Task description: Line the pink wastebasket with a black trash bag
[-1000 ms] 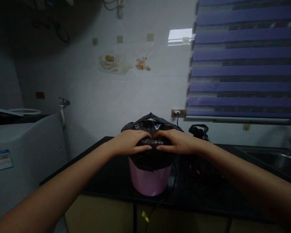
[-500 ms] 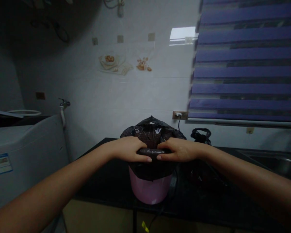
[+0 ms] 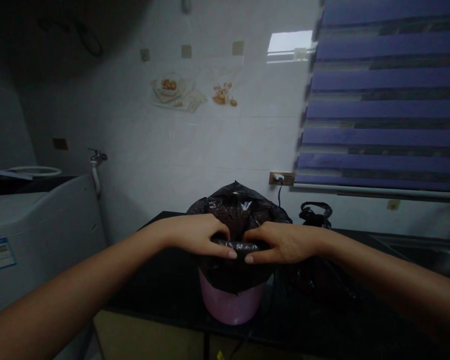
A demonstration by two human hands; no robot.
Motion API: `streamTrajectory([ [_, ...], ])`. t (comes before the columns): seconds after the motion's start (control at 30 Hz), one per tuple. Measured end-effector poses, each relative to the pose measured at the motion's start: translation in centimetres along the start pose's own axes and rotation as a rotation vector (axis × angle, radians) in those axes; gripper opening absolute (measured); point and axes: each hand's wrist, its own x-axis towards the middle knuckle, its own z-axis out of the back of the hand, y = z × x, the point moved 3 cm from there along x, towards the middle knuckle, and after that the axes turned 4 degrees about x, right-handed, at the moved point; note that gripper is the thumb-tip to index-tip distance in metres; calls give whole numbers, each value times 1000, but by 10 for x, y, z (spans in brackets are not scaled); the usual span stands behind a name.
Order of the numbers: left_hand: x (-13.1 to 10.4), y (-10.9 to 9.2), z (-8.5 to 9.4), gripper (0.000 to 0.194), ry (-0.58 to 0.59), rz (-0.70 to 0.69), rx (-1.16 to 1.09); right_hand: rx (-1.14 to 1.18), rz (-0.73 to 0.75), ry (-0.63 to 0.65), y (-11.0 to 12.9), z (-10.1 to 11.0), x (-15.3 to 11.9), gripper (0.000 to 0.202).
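A pink bin (image 3: 230,302) stands on the dark countertop in front of me, lined with a black plastic bag (image 3: 232,275) whose edge is folded down over the rim. On the near rim, my left hand (image 3: 204,236) grips the bag from the left, thumb outside and fingers inside. My right hand (image 3: 279,242) does the same from the right, its thumb close to the left one. The fingertips inside the bag are hidden. Toward the back, the bag spreads over the far rim and rises to a point.
A knotted black plastic bag (image 3: 317,270) lies on the countertop (image 3: 153,285) right of the bin. Farther right is a metal sink (image 3: 446,260). A washing machine (image 3: 52,240) stands at left, near a wall tap (image 3: 96,156). A plug with a cord sits in the wall socket (image 3: 281,178).
The near flap of the bag hangs a little lower on the bin. Both hands sit slightly lower and keep their hold on the rim; the camera view has shifted a little.
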Motion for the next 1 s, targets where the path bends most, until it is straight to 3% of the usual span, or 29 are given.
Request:
streamTrajectory([
  [0.37, 10, 10, 19, 35, -45, -4, -97, 169, 22, -46, -17, 23, 1, 47],
  [0.7, 35, 70, 35, 38, -339, 171, -134, 170, -183, -318, -81, 55, 10, 53],
  [1.0, 49, 109, 29, 38, -388, 195, -184, 142, -211, -358, -121, 62, 20, 52],
])
